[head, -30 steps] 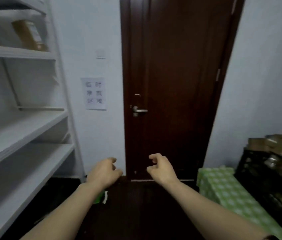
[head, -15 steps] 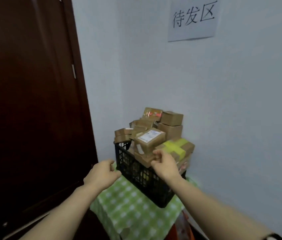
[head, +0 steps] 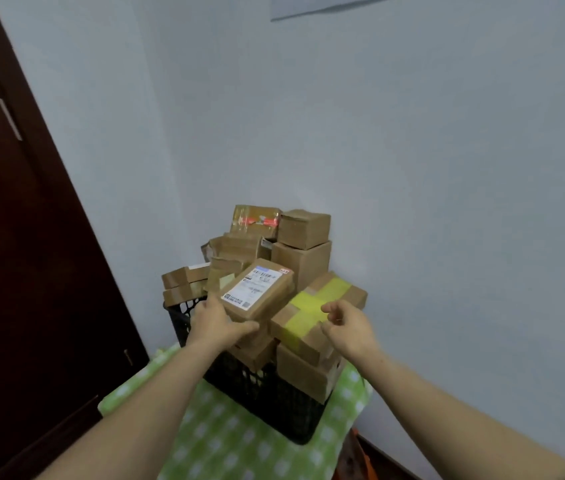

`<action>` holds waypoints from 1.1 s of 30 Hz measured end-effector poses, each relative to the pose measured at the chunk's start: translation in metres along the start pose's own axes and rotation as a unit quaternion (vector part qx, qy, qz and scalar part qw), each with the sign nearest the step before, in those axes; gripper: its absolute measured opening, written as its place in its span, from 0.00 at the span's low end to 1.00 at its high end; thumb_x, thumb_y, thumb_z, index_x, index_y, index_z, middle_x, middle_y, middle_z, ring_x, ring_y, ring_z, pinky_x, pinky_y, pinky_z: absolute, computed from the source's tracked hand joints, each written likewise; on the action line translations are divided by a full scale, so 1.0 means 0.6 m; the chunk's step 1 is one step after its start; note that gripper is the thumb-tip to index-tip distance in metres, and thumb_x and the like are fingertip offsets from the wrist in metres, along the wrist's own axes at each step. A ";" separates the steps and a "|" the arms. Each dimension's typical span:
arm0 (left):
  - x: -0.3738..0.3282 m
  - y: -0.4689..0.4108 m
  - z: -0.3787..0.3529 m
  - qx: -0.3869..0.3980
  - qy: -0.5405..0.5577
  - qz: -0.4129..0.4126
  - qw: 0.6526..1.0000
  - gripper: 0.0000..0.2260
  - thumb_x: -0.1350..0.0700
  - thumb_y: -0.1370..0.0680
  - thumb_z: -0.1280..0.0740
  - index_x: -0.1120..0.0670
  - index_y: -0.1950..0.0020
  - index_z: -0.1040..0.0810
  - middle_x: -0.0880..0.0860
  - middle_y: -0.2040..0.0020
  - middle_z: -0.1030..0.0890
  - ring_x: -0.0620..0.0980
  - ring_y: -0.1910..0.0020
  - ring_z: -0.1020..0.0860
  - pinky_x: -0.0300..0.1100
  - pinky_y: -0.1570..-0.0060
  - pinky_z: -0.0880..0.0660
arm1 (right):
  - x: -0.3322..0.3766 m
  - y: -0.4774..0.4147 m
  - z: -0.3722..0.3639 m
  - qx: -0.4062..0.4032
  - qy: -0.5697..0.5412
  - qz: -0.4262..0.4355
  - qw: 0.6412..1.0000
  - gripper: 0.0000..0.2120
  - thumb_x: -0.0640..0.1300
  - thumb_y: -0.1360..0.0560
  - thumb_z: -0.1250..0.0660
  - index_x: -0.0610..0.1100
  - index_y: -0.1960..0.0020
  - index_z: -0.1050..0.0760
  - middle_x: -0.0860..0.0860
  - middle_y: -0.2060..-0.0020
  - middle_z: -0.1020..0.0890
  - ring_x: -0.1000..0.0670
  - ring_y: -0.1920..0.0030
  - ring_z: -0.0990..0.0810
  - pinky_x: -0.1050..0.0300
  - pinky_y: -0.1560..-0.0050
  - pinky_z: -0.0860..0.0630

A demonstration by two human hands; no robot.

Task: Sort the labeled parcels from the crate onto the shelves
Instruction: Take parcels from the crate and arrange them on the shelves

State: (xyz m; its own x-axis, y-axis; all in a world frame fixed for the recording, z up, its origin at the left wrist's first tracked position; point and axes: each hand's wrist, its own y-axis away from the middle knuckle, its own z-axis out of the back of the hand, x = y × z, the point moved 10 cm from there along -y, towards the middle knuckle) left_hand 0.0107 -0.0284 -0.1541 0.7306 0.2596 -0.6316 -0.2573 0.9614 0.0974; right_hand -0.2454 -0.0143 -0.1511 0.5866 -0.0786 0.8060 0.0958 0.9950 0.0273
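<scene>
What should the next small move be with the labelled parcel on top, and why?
Probably bring the right hand across to the free edge of the labelled parcel and lift it clear with both hands. The left hand has a grip on its near corner, the right hand hovers empty by the yellow-taped box, and the parcel lies tilted on an overfull crate.

both arms outstretched, left hand [head: 217, 323] gripping a parcel [head: 257, 293], right hand [head: 350, 329] loosely curled, empty
</scene>
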 end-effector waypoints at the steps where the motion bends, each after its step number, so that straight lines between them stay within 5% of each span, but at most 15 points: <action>1: 0.003 -0.019 -0.006 0.005 -0.003 0.007 1.000 0.49 0.42 0.38 0.21 0.58 0.26 0.43 0.59 0.31 0.35 0.59 0.31 0.36 0.53 0.34 0.33 | 0.006 -0.015 -0.006 0.006 0.008 0.001 1.000 0.14 0.37 0.26 0.36 0.43 0.41 0.25 0.50 0.54 0.24 0.50 0.51 0.24 0.57 0.48 0.28; 5: 0.011 -0.086 -0.034 0.039 -0.022 0.015 0.999 0.62 0.42 0.40 0.20 0.61 0.23 0.60 0.60 0.23 0.49 0.59 0.24 0.49 0.54 0.26 0.46 | 0.016 -0.065 -0.027 0.014 0.011 0.003 1.000 0.13 0.37 0.26 0.36 0.44 0.41 0.25 0.49 0.50 0.23 0.51 0.50 0.25 0.58 0.49 0.28; 8: 0.016 -0.114 -0.053 0.057 -0.018 0.014 0.998 0.63 0.44 0.38 0.20 0.61 0.24 0.64 0.60 0.23 0.50 0.59 0.24 0.50 0.53 0.27 0.47 | 0.013 -0.084 -0.036 0.022 0.013 0.010 1.000 0.13 0.36 0.25 0.36 0.44 0.41 0.25 0.48 0.49 0.22 0.51 0.50 0.25 0.58 0.49 0.27; 14: 0.008 -0.108 -0.023 -0.009 0.003 -0.023 1.000 0.56 0.46 0.40 0.20 0.57 0.24 0.53 0.58 0.28 0.42 0.57 0.29 0.40 0.51 0.33 0.35 | 0.031 -0.108 -0.034 0.021 -0.011 0.059 0.998 0.14 0.36 0.24 0.38 0.45 0.40 0.24 0.54 0.51 0.24 0.55 0.49 0.26 0.63 0.50 0.29; 19: 0.024 -0.012 0.080 -0.058 0.035 -0.047 0.997 0.62 0.54 0.41 0.20 0.56 0.22 0.63 0.50 0.25 0.51 0.50 0.26 0.45 0.42 0.31 0.36 | 0.083 -0.136 -0.020 -0.012 -0.197 0.062 0.978 0.13 0.42 0.24 0.34 0.41 0.40 0.24 0.55 0.58 0.23 0.56 0.56 0.25 0.62 0.52 0.30; 22: 0.035 0.062 0.148 -0.062 -0.012 -0.061 0.996 0.62 0.56 0.41 0.20 0.58 0.23 0.63 0.50 0.25 0.54 0.46 0.26 0.47 0.28 0.33 0.45 | 0.149 -0.147 -0.058 0.079 -0.264 0.057 0.960 0.20 0.52 0.27 0.30 0.43 0.38 0.25 0.51 0.49 0.21 0.53 0.49 0.24 0.57 0.46 0.29; 25: 0.048 0.143 0.205 -0.055 -0.056 -0.065 0.995 0.62 0.60 0.40 0.21 0.56 0.23 0.66 0.45 0.27 0.55 0.40 0.30 0.47 0.16 0.43 0.45 | 0.223 -0.112 -0.142 0.262 -0.232 0.057 0.935 0.33 0.66 0.38 0.30 0.48 0.39 0.24 0.49 0.41 0.22 0.49 0.42 0.24 0.51 0.46 0.25; 27: 0.058 0.196 0.245 -0.060 -0.080 -0.055 0.993 0.61 0.60 0.39 0.22 0.53 0.24 0.68 0.39 0.28 0.58 0.41 0.31 0.43 0.20 0.45 0.37 | 0.256 -0.043 -0.204 0.402 -0.229 0.031 0.886 0.29 0.63 0.38 0.28 0.48 0.43 0.21 0.46 0.45 0.20 0.45 0.48 0.22 0.51 0.52 0.24; 30: 0.077 0.277 0.304 -0.091 -0.127 -0.048 0.987 0.61 0.61 0.37 0.23 0.51 0.25 0.70 0.36 0.29 0.61 0.43 0.37 0.36 0.21 0.57 0.31 | 0.299 0.061 -0.265 0.508 -0.239 0.020 0.827 0.31 0.56 0.41 0.25 0.43 0.41 0.22 0.41 0.47 0.17 0.40 0.48 0.19 0.42 0.46 0.23; 33: 0.106 0.361 0.391 -0.257 -0.101 -0.013 0.961 0.55 0.61 0.33 0.26 0.52 0.24 0.68 0.45 0.24 0.60 0.49 0.28 0.39 0.31 0.39 0.33 | 0.353 0.145 -0.304 0.516 -0.326 0.011 0.792 0.23 0.49 0.36 0.27 0.42 0.43 0.22 0.42 0.50 0.17 0.43 0.53 0.19 0.48 0.57 0.21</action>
State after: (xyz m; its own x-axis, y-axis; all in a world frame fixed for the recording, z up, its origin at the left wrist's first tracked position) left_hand 0.1496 0.2177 0.0072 0.8351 0.2989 -0.4617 -0.4784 0.8090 -0.3416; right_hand 0.0339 0.0443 -0.0862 0.0075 -0.3470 0.9378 -0.8141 0.5425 0.2072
